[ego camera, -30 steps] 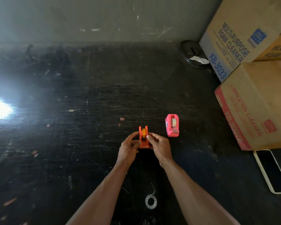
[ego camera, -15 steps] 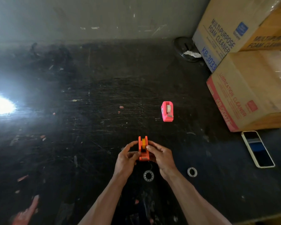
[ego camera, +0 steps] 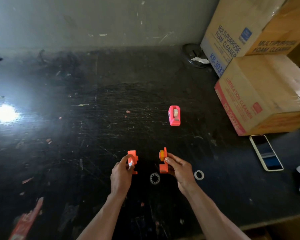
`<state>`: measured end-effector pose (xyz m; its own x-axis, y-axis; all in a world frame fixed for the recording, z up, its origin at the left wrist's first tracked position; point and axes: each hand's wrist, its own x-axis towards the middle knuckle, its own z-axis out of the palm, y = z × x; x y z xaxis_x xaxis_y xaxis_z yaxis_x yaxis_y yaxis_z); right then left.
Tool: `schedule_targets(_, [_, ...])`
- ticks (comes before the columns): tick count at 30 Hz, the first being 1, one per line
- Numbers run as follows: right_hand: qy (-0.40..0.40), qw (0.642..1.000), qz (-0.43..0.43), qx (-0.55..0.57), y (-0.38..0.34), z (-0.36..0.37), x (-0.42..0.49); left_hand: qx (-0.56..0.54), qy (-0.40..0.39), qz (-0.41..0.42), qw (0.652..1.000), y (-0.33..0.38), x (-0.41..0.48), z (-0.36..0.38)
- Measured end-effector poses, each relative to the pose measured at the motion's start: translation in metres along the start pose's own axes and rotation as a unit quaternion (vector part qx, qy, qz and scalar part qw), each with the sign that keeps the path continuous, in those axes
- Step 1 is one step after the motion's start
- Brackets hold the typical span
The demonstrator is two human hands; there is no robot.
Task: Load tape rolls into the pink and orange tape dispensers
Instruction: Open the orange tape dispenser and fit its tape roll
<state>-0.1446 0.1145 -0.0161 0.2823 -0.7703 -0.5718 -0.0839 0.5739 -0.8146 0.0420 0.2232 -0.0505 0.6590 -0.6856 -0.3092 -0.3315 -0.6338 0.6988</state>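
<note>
- Both hands are holding halves of the orange dispenser, apart above the table (ego camera: 93, 118).
- Left hand (ego camera: 120, 174) is pinching one orange half (ego camera: 133, 158) with its fingers closed round it.
- Right hand (ego camera: 178, 168) is gripping the other half (ego camera: 163, 163), which is carrying a yellow tape roll (ego camera: 161, 155).
- Pink dispenser (ego camera: 174, 115) is standing further back, with tape inside.
- Two empty spools (ego camera: 154, 178) are lying just beside the hands.

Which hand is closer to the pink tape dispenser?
Right. The right hand sits just below the pink tape dispenser; the left hand is farther down-left.
</note>
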Motion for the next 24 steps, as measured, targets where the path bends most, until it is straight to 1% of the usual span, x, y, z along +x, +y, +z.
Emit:
schedule_targets(2, [-0.001, 1.0, -0.007, -0.005, 0.0, -0.003, -0.004, 0.043, 0.012, 0.005, 0.999, -0.004, 0.002, 0.001])
schedule_targets(6, [-0.003, 1.0, -0.008, 0.008, -0.002, -0.008, -0.012, 0.06, 0.024, 0.006, 0.998, 0.0, 0.001, -0.001])
schedule_targets(8, [-0.006, 1.0, -0.002, 0.016, -0.004, -0.01, -0.014, 0.039, 0.033, 0.002, 0.999, 0.005, -0.002, -0.002])
schedule_targets(10, [-0.007, 1.0, 0.002, 0.023, -0.004, -0.011, -0.015, -0.019, 0.042, 0.005, 0.999, 0.015, -0.008, -0.002])
schedule_targets(11, [-0.006, 1.0, 0.004, 0.024, -0.003, -0.011, -0.014, -0.051, 0.034, 0.014, 0.998, 0.021, -0.009, -0.001])
schedule_targets(12, [-0.006, 1.0, 0.006, 0.027, -0.003, -0.011, -0.014, -0.084, 0.011, 0.025, 0.996, 0.026, -0.01, 0.001])
schedule_targets(14, [-0.015, 1.0, 0.011, 0.026, -0.001, -0.01, -0.015, -0.146, -0.072, 0.035, 0.986, 0.037, -0.014, 0.006])
schedule_targets(16, [-0.029, 0.999, 0.015, 0.017, 0.001, -0.008, -0.018, -0.212, -0.153, 0.023, 0.965, 0.048, -0.017, 0.01])
schedule_targets(18, [-0.039, 0.999, 0.013, 0.01, 0.0, -0.006, -0.022, -0.276, -0.206, 0.012, 0.939, 0.053, -0.02, 0.014])
schedule_targets(20, [-0.041, 0.999, 0.012, 0.011, -0.003, -0.004, -0.026, -0.311, -0.224, 0.011, 0.924, 0.053, -0.021, 0.016])
schedule_targets(24, [-0.05, 0.999, 0.015, 0.01, -0.005, -0.001, -0.031, -0.326, -0.23, 0.012, 0.917, 0.052, -0.023, 0.014])
